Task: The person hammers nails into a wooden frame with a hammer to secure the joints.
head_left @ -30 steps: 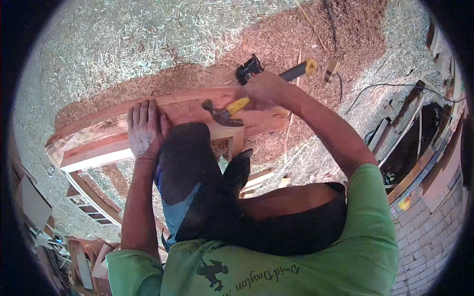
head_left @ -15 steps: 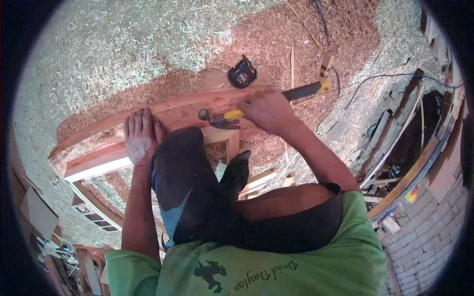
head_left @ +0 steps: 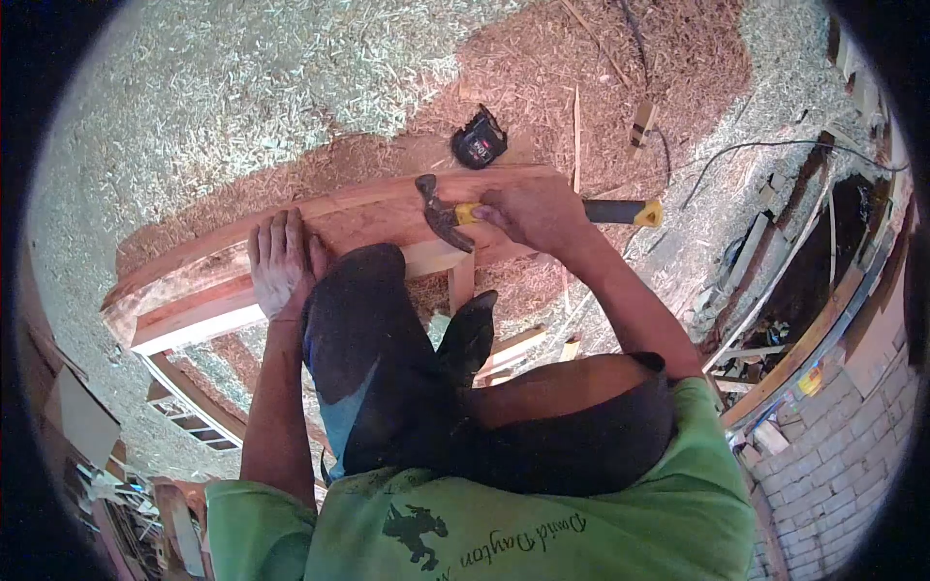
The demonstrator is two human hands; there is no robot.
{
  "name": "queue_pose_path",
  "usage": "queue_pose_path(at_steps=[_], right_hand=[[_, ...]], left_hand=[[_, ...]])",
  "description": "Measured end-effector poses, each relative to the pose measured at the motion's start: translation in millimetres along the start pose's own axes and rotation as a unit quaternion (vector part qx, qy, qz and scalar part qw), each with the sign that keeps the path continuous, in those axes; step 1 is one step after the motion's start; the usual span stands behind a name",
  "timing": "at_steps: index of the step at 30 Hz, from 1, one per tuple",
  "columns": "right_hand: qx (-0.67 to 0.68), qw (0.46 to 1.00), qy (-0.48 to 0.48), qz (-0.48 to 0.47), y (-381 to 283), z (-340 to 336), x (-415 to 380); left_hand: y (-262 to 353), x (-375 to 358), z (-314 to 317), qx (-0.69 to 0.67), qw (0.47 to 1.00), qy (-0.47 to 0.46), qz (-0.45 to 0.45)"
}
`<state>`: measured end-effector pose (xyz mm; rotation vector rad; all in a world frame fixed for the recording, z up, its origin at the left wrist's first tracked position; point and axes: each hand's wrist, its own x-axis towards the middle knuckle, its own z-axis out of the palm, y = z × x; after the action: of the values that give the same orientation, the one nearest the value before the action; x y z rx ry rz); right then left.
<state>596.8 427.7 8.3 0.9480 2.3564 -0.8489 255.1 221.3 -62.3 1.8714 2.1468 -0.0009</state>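
Sawdust floor; right hand (head_left: 528,211) grips heavy, stiff hammer (head_left: 455,218) mid-handle, left hand (head_left: 281,259) flat on wood beam (head_left: 368,215).

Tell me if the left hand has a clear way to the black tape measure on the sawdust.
Probably not easily: the left hand lies flat on the curved wooden piece, while the tape measure sits beyond that wood, nearer the right hand and hammer.
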Motion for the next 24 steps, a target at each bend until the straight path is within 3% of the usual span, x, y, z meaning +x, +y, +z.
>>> queue_pose_path(at_steps=[5,8,10,12,14,15,18,21,23,24], right_hand=[[-0.041,0.994,-0.075,0.075,-32.2,-25.0,5.8],[0.118,0.989,0.046,0.081,-41.4,-26.8,0.4],[0.282,0.953,0.037,0.104,-36.6,-29.8,-5.2],[0.316,0.941,0.034,0.114,-28.7,-39.0,-10.3],[0.220,0.968,0.042,0.116,-29.5,-64.9,-14.4],[0.153,0.976,-0.003,0.155,-35.8,-86.0,-12.9],[0.153,0.978,0.037,0.139,-35.6,-79.3,-4.4],[0.169,0.972,-0.032,0.157,-42.7,-71.2,-0.2],[0.117,0.986,0.081,-0.088,-26.7,-44.8,7.2],[0.099,0.987,0.077,-0.102,-17.5,-38.6,4.0]], left_hand=[[1.3,-4.0,-2.4,-0.008,1.000,-0.005,-0.002],[-1.1,-2.0,-1.0,-0.009,1.000,-0.003,0.001],[-0.3,-0.5,-2.8,-0.016,1.000,-0.006,-0.003],[0.6,1.0,-5.6,-0.021,1.000,-0.003,-0.006],[1.2,-0.6,-6.8,-0.028,1.000,0.000,-0.004],[0.6,0.8,-6.1,-0.031,1.000,0.005,-0.003],[1.5,0.8,-10.2,-0.041,0.999,0.002,-0.011],[3.5,2.1,-8.6,-0.043,0.999,-0.001,-0.023],[2.2,0.5,-8.8,-0.034,0.999,-0.006,-0.029],[3.4,-1.2,-10.5,-0.031,0.999,-0.013,-0.030]])
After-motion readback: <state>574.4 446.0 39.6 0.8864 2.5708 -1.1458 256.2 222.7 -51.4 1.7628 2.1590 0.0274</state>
